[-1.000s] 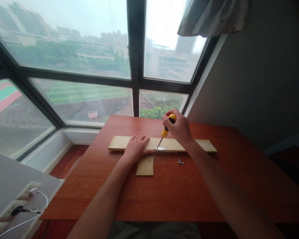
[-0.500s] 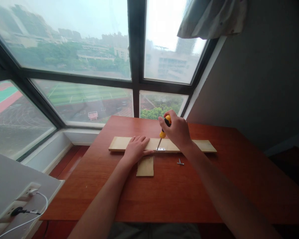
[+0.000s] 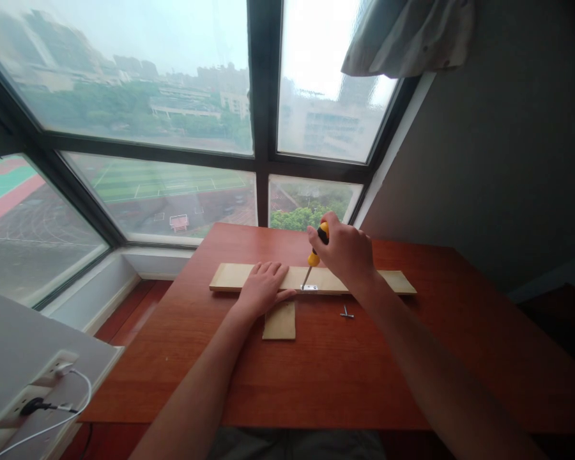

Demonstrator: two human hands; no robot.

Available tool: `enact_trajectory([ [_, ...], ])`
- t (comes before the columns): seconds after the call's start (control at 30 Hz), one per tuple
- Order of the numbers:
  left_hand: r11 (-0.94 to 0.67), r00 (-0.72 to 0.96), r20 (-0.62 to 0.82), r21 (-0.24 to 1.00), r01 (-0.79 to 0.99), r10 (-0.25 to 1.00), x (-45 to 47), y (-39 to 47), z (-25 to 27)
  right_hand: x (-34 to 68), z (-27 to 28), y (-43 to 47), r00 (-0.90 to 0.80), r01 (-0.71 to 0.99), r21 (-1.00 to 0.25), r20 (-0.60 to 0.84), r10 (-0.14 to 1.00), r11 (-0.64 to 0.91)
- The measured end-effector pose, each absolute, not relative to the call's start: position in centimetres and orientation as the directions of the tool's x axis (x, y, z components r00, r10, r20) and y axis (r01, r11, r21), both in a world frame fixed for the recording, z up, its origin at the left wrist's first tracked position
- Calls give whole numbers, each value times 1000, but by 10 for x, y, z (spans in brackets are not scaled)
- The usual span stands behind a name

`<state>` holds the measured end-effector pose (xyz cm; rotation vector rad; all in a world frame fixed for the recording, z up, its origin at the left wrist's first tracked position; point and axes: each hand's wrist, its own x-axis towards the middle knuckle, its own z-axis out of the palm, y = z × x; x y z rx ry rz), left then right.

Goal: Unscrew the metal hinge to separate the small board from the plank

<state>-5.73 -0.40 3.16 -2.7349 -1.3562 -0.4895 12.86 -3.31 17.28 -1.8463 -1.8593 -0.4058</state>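
A long pale wooden board (image 3: pixel 230 277) lies across the table. My left hand (image 3: pixel 265 285) rests flat on it with the fingers stretched out. Gripped in my right hand (image 3: pixel 345 248) is a yellow and black screwdriver (image 3: pixel 313 259), tilted, its shaft pointing down to the left. The tip meets the left part of a small metal bracket (image 3: pixel 309 288) at the board's near edge. Any screw under the tip is too small to make out. Just below my left hand lies a short piece of wood (image 3: pixel 280 323).
Crossed screws (image 3: pixel 346 312) lie on the reddish wooden table (image 3: pixel 326 370), right of the short piece. Large windows (image 3: pixel 158 153) stand behind the table. At the lower left, plugs and a white cable (image 3: pixel 90 387) run from wall sockets (image 3: pixel 23 404).
My right hand has shifted and turned slightly to the right around the screwdriver handle. The tip stays at the bracket. My left hand and the board keep their place.
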Motion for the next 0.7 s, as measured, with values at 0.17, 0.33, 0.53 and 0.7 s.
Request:
enact_trajectory([
  [0.17,-596,555,306,53,801,773,-55,-5,29,129,172,-32,27,990,-133,527,849,51],
  [0.33,-584,549,299,37,811,781,-55,-4,28,129,170,-32,24,990,-132,536,844,56],
  [0.53,-575,544,299,18,818,784,-54,-4,27,129,169,-31,17,988,-137,545,838,69],
  [0.7,-563,531,304,22,826,791,-53,-7,27,128,168,-30,8,986,-144,555,832,87],
])
